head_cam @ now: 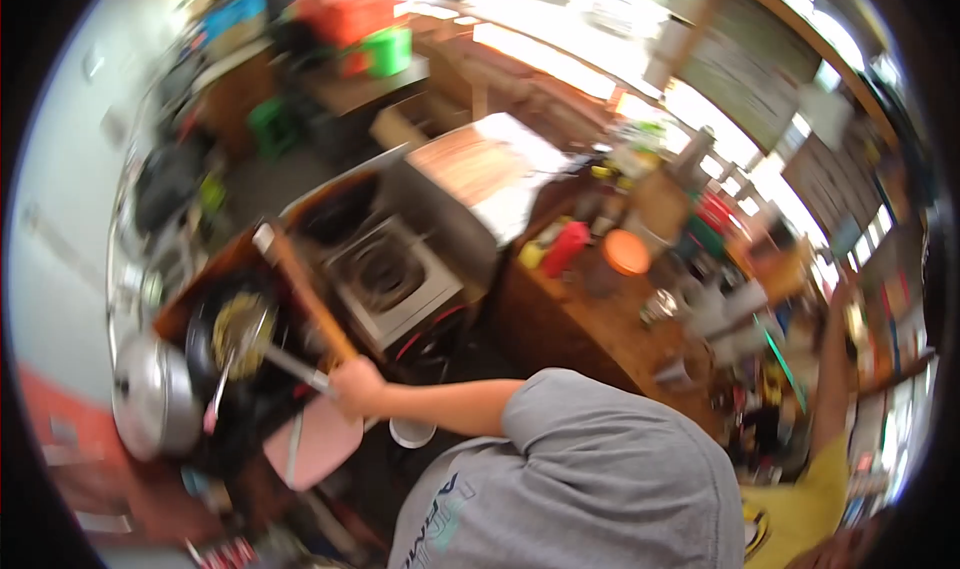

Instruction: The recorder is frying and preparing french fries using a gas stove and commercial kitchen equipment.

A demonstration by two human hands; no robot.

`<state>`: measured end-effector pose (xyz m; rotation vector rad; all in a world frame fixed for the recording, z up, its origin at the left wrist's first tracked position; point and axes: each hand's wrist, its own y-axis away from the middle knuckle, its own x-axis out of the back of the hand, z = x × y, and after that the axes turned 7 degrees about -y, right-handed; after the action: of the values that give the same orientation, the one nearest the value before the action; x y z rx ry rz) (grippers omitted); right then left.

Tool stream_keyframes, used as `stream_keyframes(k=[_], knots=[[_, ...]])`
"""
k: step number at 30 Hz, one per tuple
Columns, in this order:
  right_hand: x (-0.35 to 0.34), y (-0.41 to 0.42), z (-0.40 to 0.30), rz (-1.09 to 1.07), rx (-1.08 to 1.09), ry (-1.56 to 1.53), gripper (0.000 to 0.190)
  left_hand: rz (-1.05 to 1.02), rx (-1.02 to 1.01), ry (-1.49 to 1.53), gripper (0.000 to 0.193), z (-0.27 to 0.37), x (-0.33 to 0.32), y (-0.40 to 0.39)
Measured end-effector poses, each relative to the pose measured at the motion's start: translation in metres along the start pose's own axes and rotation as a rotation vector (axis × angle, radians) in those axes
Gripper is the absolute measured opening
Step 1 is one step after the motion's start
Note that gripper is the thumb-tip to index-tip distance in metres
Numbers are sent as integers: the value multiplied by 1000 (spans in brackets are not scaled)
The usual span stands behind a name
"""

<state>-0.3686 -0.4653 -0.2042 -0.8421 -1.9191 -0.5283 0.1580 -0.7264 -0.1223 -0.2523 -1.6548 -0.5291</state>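
My right hand (356, 389) is closed around the end of a metal handle (296, 366), which reaches into a dark wok (199, 325). Yellowish food (232, 333) lies in the wok. A metal utensil with a pink-tipped handle (217, 400) rests across the wok's near rim. Beside my right hand, an orange-brown bar (311, 299) with a pale end slants up and left; blur hides whether my hand touches it. Below my hand is a pink flat object (315, 441). My left hand is out of view.
A large aluminium pot (154, 396) stands beside the wok. A square stove burner (386, 269) is above my hand. Right of it, a wooden counter (592, 329) holds an orange-lidded container (626, 252) and a red bottle (566, 248). A person in yellow (795, 509) raises an arm at far right.
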Motion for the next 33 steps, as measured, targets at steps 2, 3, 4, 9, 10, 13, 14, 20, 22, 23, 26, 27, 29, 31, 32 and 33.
stream_keyframes(k=[2,3,4,9,10,13,14,20,22,23,26,27,29,31,32,33], knots=[[28,13,-6,135,0,-95,15,-163,251,-178,39,42,-14,39],[35,19,4,146,-10,-100,16,-141,176,-186,39,70,-9,7],[37,22,13,168,-10,-124,16,-121,89,-181,39,96,-2,-16],[38,26,25,247,59,-242,18,-56,-159,-146,38,142,-19,-82],[39,27,23,224,58,-248,18,-50,-199,-133,38,153,-23,-88],[33,23,19,245,69,-281,21,-41,-314,-92,38,187,-37,-105],[28,21,25,263,73,-304,23,-38,-354,-78,38,199,-41,-109],[23,16,17,229,-13,-455,31,-54,-503,10,39,235,-75,-115],[23,15,18,227,-25,-465,31,-58,-549,40,39,251,-85,-115],[23,15,20,223,-35,-480,31,-61,-572,53,39,259,-89,-114],[29,19,17,205,-36,-516,30,-70,-622,87,40,269,-102,-113],[29,18,16,226,-37,-529,29,-71,-643,96,40,274,-105,-114],[32,17,23,216,-38,-514,29,-73,-688,116,41,286,-109,-117],[33,20,25,201,-37,-496,29,-77,-728,139,41,298,-116,-118],[33,21,23,211,-45,-502,28,-79,-750,152,42,305,-119,-119],[34,20,21,221,-47,-509,28,-77,-768,166,42,311,-121,-122]])
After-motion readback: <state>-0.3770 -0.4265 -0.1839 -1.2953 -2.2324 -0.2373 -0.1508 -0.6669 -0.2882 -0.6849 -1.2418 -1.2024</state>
